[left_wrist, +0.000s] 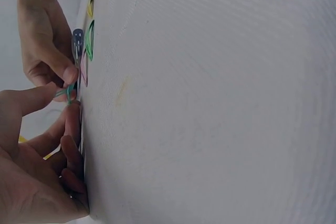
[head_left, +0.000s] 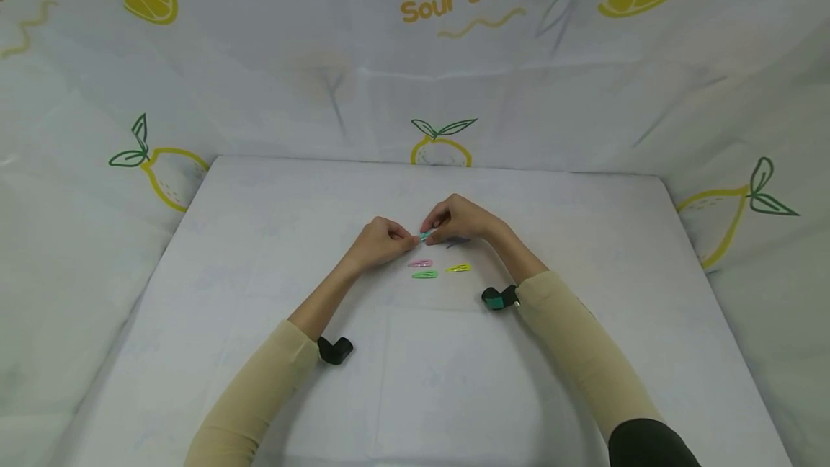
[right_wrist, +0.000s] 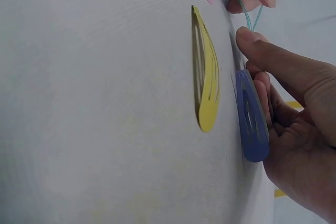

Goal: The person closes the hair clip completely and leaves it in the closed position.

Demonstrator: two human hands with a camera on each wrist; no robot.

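A teal snap hair clip point(head_left: 424, 236) is held just above the table between both hands. My right hand point(head_left: 463, 220) pinches one end between thumb and fingers. At the other end, my left hand point(head_left: 385, 242) has the clip between thumb and forefinger. In the right wrist view two thin teal strips of the clip point(right_wrist: 250, 18) spread apart; the rest hides behind the fingers. A blue-violet hair clip point(right_wrist: 253, 124) lies right beside my right hand's fingers. Nearer the body lie a pink clip point(head_left: 420, 263), a green clip point(head_left: 424, 274) and a yellow clip point(head_left: 458, 268).
A white-covered table point(head_left: 441, 352) spreads under both arms. Behind it hangs a white curtain point(head_left: 259, 78) with lemon prints and lettering. Dark wrist-worn devices stick out at the left cuff point(head_left: 335, 350) and at the right cuff point(head_left: 499, 299).
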